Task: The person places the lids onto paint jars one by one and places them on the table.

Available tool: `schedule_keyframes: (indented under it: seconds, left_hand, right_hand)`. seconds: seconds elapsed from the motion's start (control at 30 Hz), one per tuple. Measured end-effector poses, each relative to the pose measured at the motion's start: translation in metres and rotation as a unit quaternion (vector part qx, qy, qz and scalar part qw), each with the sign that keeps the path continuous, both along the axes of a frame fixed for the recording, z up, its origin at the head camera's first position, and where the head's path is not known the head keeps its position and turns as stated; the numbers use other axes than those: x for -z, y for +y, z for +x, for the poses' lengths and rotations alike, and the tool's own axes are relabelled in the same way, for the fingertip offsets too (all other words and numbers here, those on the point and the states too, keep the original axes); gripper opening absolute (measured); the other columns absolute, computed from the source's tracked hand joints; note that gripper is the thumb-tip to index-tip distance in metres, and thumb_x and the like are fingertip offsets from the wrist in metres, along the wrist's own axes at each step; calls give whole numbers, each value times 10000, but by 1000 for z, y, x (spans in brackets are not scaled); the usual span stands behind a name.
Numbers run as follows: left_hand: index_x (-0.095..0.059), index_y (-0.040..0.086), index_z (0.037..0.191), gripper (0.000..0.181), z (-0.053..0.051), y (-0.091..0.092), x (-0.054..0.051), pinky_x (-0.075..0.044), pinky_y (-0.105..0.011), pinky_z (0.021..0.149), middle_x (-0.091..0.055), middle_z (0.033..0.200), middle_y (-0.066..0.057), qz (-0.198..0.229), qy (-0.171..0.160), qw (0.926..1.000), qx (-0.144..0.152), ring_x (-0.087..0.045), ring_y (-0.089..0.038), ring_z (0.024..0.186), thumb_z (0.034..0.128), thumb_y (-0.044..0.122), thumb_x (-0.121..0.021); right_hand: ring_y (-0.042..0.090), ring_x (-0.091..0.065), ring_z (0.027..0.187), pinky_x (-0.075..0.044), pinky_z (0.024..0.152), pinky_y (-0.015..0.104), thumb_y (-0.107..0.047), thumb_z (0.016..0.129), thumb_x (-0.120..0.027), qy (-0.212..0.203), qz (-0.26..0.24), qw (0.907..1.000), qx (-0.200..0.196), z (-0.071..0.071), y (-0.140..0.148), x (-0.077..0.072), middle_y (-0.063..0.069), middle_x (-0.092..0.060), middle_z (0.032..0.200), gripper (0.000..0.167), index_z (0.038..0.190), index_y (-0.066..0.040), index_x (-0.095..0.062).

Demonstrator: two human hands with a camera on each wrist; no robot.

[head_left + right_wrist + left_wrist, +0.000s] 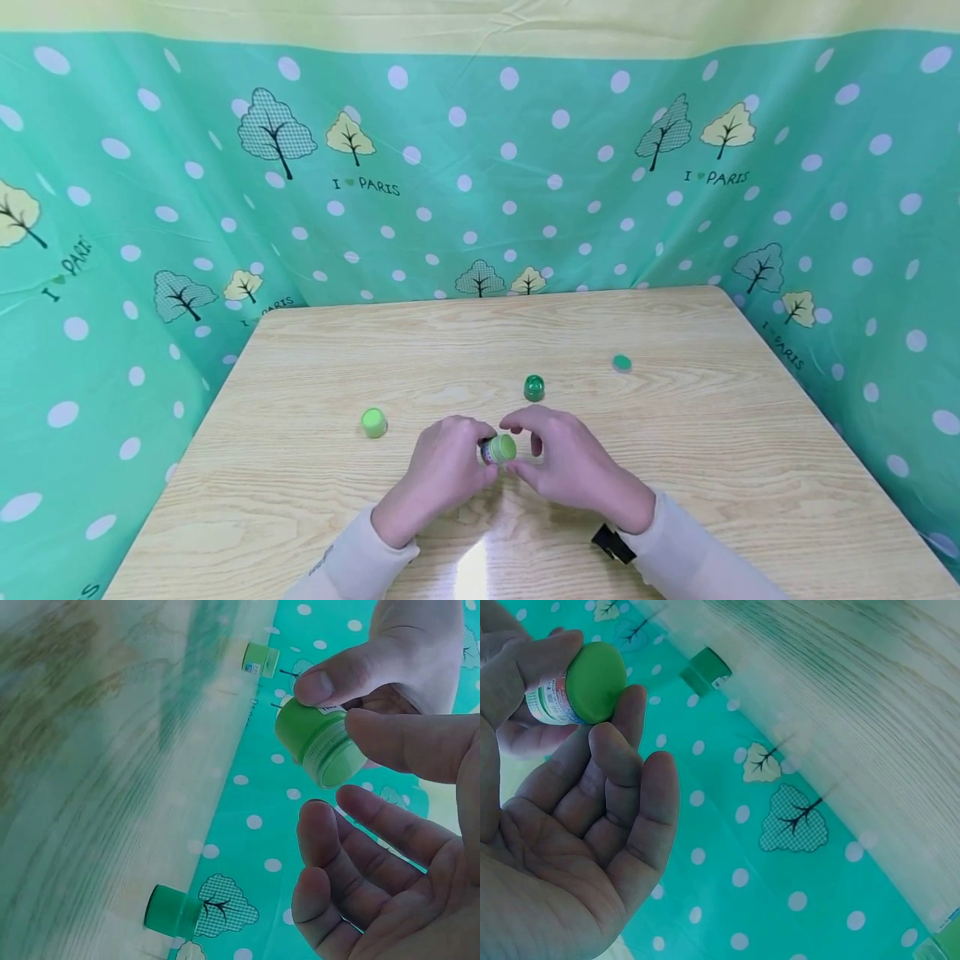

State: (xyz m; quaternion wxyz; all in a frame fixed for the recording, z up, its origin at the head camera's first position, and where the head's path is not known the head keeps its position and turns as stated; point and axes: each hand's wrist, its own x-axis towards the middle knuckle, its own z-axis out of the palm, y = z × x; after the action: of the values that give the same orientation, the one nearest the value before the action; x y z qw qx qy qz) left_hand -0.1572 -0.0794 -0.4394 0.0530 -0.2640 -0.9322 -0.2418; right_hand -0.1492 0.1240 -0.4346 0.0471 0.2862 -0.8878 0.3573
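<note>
One small green jar is pinched by the left hand, well short of the counter's far edge, its long axis pointing toward the loosely parted right hand just beside.

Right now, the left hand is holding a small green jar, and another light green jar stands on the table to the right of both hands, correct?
Not quite: in the head view, the other light green jar stands on the table to the left of both the left hand and the right hand. The left hand is indeed holding a small green jar.
</note>
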Motion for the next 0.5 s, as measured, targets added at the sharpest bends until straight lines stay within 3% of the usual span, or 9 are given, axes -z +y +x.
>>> schedule_keyframes:
  seconds: [0.3,0.5]
  left_hand:
    - [-791,132,895,236,1,0,-1,-455,-201,564,-709,765,69,51,6,10000,38,-542,-27,636,683,85,-884]
    - [-787,133,868,205,2,0,-2,-443,-194,542,-696,739,69,121,59,9999,73,-522,-25,611,691,75,-873]
  right_hand:
    - [120,-593,709,-499,610,222,-67,784,-876,33,-11,10000,-12,0,-3,5,-66,-719,1071,394,1147,-134,-738]
    - [46,-547,685,-487,586,215,-144,807,-878,96,78,9999,44,-1,-3,7,-75,-708,1005,328,1108,-141,-748]
